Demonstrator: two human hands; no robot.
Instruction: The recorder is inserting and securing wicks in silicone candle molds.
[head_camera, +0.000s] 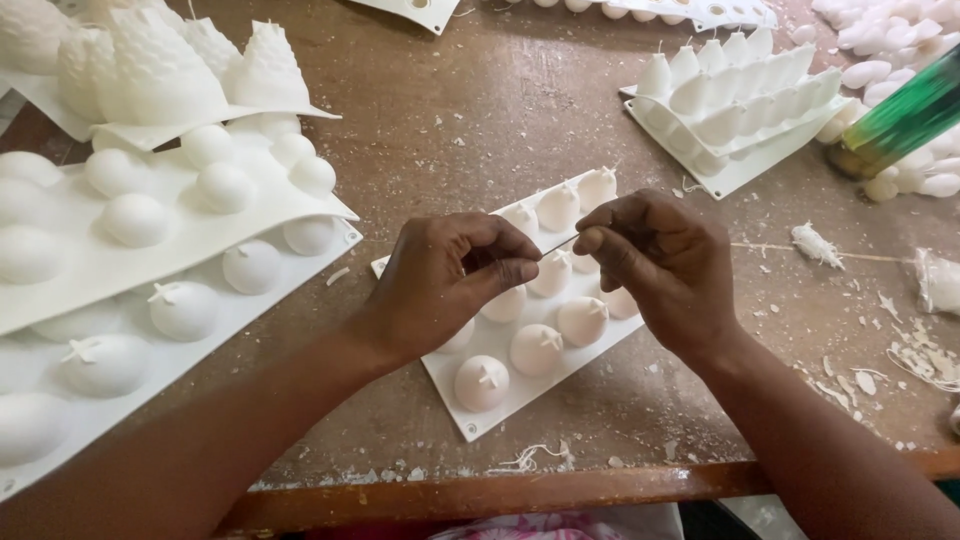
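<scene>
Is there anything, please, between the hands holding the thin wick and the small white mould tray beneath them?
Nothing visible. Both the left hand and right hand pinch the thin wick directly above the small white mould tray, with only open air between.

We have one view only, from a camera worn on the head, looking steeply down and forward across the counter (480, 90). It sits close: both forearms come in from the bottom corners, and the left hand (445, 280) and right hand (655, 260) meet near the middle of the frame, over a white mould (535, 340). The counter's near edge runs along the bottom, and its far side is cut off at the top. No second view shares this scene.
</scene>
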